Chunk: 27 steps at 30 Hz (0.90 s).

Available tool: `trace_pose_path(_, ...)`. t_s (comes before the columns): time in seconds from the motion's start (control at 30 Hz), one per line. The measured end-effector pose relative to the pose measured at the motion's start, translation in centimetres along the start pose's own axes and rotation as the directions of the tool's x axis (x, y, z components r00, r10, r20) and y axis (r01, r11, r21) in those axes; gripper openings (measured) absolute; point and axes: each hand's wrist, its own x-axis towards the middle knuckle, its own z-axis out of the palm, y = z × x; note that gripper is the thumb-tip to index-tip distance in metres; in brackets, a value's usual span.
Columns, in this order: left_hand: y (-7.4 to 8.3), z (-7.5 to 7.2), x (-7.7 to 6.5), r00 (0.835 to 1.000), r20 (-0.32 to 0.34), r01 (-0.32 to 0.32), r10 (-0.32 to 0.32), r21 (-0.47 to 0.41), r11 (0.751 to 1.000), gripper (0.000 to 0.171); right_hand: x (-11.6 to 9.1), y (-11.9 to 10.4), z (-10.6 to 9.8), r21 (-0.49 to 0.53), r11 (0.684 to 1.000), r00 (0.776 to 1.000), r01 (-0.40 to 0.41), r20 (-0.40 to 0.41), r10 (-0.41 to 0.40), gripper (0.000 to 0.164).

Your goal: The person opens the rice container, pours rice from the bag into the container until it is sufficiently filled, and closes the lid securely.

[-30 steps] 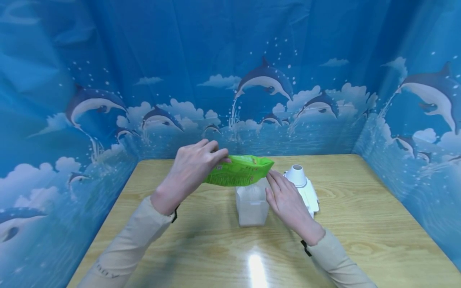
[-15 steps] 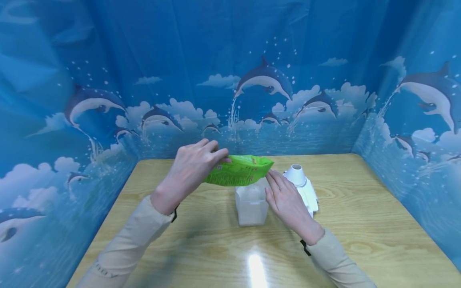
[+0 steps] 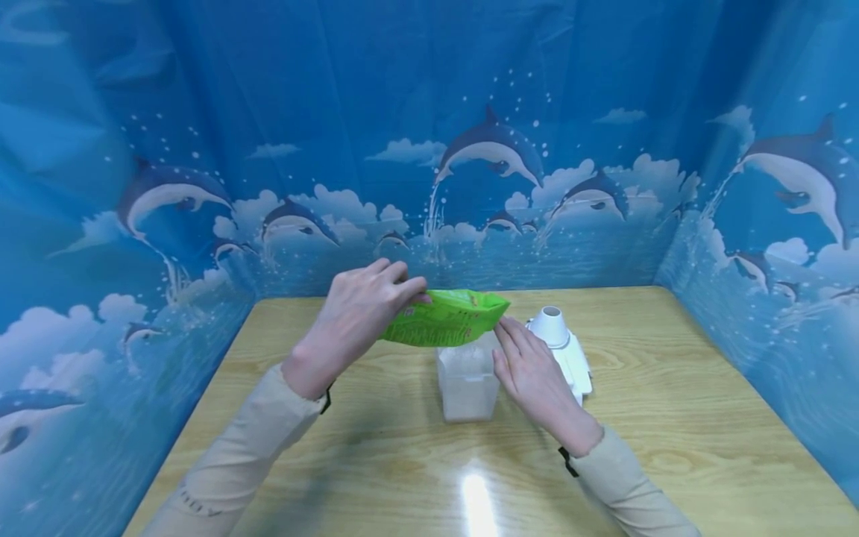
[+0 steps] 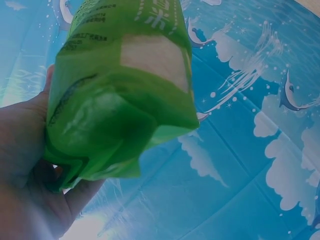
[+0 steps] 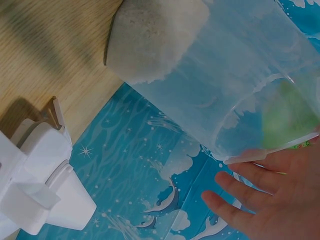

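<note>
The left hand [image 3: 365, 304] holds a bright green printed plastic bag [image 3: 451, 319], fingers and thumb curled round it; in the left wrist view the hand grips it from 8 o'clock, and a pale patch and white characters show on its side. In the head view the bag lies on its side in the air, running from the hand towards 3 o'clock, above a tall translucent plastic container [image 3: 468, 399] and hiding part of its top.

The right hand [image 3: 537, 377] is at 3 o'clock from the container, its fingers straight and, in the right wrist view, slightly spread beside the rim; whether they touch it I cannot tell. Whitish contents [image 5: 155, 40] are heaped in the container's base.

At about 2 o'clock from the container, partly behind the right hand, sits a white plastic appliance part with a cone-shaped spout [image 3: 552, 328]. All this is over a light wood-grain table [image 3: 389, 477]. From 9 through 12 to 3 o'clock hangs a blue dolphin-print curtain [image 3: 376, 89].
</note>
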Motion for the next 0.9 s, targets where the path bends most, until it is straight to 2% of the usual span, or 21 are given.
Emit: trace_pose_path(0.9,-0.3,1.1,0.5,1.000,-0.013,0.000,0.001,0.034,0.999,0.014,0.1,0.1,0.1,0.011,1.000,1.000,-0.001,0.005,0.001,0.054)
